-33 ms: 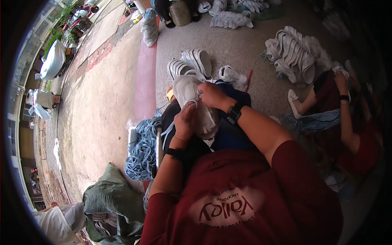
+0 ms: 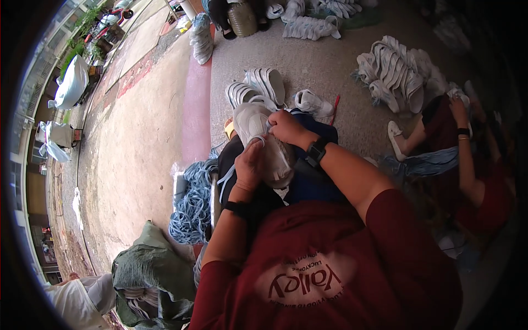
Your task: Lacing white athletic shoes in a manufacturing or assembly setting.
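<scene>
So we've got the pale shoe [image 2: 250,120] propped on our lap, and honestly almost nothing has changed since the picture just before: the view nudges by a hair, the hands and shoe sit pretty much as they were. To us that means the lace work looks to be at the same point, no visible gain or loss. Our left hand [image 2: 250,168] is mostly closed at the near-left side of the shoe, thumb and fingers pinched by a small loop of lace [image 2: 226,177], with a pale blue length trailing left of the shoe. Our right hand [image 2: 287,130] is curled nearly into a fist at the shoe's right side, and it looks like a bit of lace is in that pinch too, though the fingers hide most of it. Left of the shoe and nearer us there's a big tangle of blue laces [image 2: 192,206], just beyond the shoe are nested white shoes [image 2: 267,85], and beyond it to the right sits a single white shoe [image 2: 312,103] with a thin red tool [image 2: 335,109] near it
</scene>
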Available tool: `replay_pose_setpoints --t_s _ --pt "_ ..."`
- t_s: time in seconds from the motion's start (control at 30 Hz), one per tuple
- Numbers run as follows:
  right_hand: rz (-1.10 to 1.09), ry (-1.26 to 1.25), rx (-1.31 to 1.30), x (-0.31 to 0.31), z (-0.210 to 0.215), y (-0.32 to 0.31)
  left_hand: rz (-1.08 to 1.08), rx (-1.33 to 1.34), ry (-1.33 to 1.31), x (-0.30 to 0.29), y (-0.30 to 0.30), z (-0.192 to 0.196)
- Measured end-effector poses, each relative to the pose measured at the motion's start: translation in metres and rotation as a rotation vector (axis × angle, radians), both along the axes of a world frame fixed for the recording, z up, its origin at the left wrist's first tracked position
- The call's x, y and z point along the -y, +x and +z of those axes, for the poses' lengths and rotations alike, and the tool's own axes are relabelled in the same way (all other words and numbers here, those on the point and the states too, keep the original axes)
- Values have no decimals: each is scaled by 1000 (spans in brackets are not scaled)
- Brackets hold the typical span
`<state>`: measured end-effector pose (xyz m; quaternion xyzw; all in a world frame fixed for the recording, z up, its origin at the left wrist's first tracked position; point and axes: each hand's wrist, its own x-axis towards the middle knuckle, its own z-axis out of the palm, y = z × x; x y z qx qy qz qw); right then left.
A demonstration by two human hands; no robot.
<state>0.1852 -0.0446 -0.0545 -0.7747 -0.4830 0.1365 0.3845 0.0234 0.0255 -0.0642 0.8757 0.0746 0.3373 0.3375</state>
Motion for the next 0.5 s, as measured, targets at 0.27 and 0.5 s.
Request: replay_pose_setpoints --t_s 0.27,0.5 --pt "-188 154 274 16 -13 -34 301 -167 155 2 -16 17" --pt "156 -95 267 39 20 -30 123 -218 380 15 -7 37"
